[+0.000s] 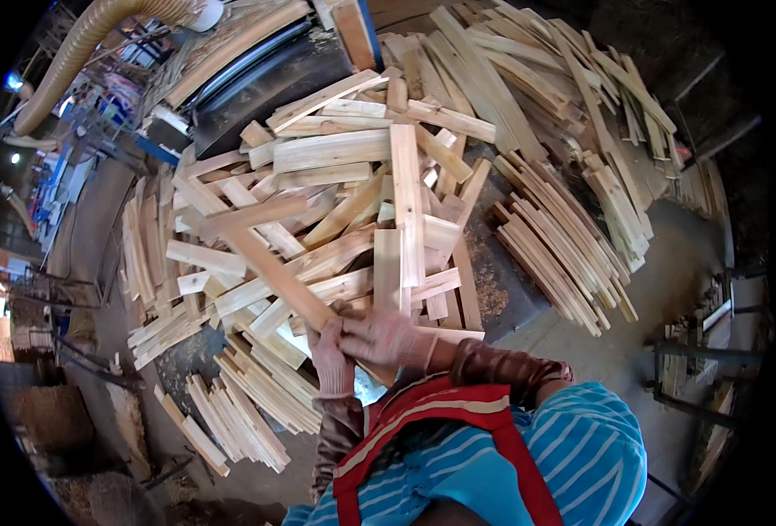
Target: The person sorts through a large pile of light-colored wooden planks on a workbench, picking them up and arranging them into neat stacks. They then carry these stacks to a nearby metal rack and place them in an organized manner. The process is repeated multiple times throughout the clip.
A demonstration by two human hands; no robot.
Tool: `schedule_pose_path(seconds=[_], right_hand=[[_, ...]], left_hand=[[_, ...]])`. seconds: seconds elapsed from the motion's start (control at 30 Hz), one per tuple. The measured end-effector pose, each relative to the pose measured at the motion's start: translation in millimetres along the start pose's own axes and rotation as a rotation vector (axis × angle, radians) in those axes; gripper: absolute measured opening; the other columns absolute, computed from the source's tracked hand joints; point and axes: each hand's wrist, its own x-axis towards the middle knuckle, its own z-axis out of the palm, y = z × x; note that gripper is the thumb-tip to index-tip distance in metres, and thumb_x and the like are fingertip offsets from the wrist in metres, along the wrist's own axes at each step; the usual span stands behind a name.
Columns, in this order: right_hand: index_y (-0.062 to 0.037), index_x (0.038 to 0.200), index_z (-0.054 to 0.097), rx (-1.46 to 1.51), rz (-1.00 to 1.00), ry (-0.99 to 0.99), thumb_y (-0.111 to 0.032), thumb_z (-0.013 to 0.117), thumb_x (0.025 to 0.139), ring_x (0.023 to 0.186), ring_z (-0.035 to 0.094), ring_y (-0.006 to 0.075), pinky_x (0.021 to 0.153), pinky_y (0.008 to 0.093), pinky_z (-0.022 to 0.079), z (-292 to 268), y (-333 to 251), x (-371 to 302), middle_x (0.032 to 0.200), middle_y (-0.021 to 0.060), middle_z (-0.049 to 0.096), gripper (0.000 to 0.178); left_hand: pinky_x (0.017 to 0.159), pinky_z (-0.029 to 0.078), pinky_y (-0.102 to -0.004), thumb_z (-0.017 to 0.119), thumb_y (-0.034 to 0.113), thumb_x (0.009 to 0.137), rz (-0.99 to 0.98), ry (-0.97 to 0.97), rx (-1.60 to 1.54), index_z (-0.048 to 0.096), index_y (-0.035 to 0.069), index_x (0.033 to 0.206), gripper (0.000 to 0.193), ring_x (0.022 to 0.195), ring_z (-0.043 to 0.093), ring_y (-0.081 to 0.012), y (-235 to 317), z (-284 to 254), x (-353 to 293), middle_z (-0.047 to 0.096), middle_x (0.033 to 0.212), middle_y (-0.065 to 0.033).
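A long brown wooden strip [278, 273] slants from the pile down toward my body. My left hand [328, 351], in a pale pinkish glove, is closed around its near part. Close beside it, my right hand [386, 339] in a matching glove is closed at the same strip, slightly blurred, its fingertips partly hidden. Under and beyond the hands lies a heap of loose wooden pieces [331, 151] in mixed lengths, crossing one another. One pale board [407, 206] lies lengthwise on top, just beyond my right hand.
Stacked strips [572, 254] lie to the right, with smaller bundles [234, 421] at the lower left. Longer boards [484, 88] are piled at the far right. A machine with a dark bed [265, 83] stands at the back, near a ribbed hose [81, 57]. Sawdust [493, 294] covers part of the dark surface.
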Motion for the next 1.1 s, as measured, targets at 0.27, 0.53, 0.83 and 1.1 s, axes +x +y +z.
schedule_pose_path(seconds=[0.27, 0.53, 0.83, 1.1], right_hand=[[-0.003, 0.145, 0.042, -0.664, 0.054, -0.242, -0.031, 0.057, 0.087, 0.13, 0.049, 0.0399, 0.112, 0.0505, 0.035, -46, 85, 115, 0.137, 0.0199, 0.054, 0.067], [-0.01, 0.142, 0.047, -0.639, 0.147, -0.521, -0.034, 0.061, 0.086, 0.115, 0.059, 0.0316, 0.099, 0.0443, 0.046, -47, 48, 186, 0.125, 0.0142, 0.06, 0.062], [-0.01, 0.147, 0.049, 0.17, 0.278, 0.109, -0.038, 0.071, 0.091, 0.117, 0.061, 0.0345, 0.103, 0.0389, 0.047, -69, 55, 80, 0.128, 0.0228, 0.062, 0.067], [-0.0128, 0.144, 0.041, -0.265, 0.838, 0.586, -0.033, 0.071, 0.079, 0.105, 0.062, 0.0407, 0.09, 0.0489, 0.051, -174, 84, -67, 0.114, 0.0229, 0.063, 0.074]], left_hand=[[0.062, 0.058, -0.0378, 0.065, 0.011, 0.089, -0.065, 0.25, 0.05, 0.057, 0.002, 0.116, 0.031, 0.075, 0.069, -0.0248, 13, -20, 13, 0.071, 0.097, -0.0148], [0.062, 0.056, -0.0338, 0.065, 0.017, 0.09, 0.222, 0.549, 0.026, 0.058, -0.004, 0.112, 0.032, 0.071, 0.067, -0.0238, 35, -85, 37, 0.069, 0.09, -0.0127], [0.08, 0.051, -0.0359, 0.062, 0.033, 0.097, 0.259, 0.319, -0.03, 0.057, 0.0, 0.12, 0.04, 0.083, 0.06, -0.0214, 7, -110, 95, 0.063, 0.101, -0.0084], [0.064, 0.054, -0.0344, 0.081, 0.031, 0.081, 0.066, 0.112, 0.08, 0.053, 0.001, 0.127, 0.062, 0.073, 0.062, -0.0223, 11, 12, 62, 0.066, 0.098, -0.0115]])
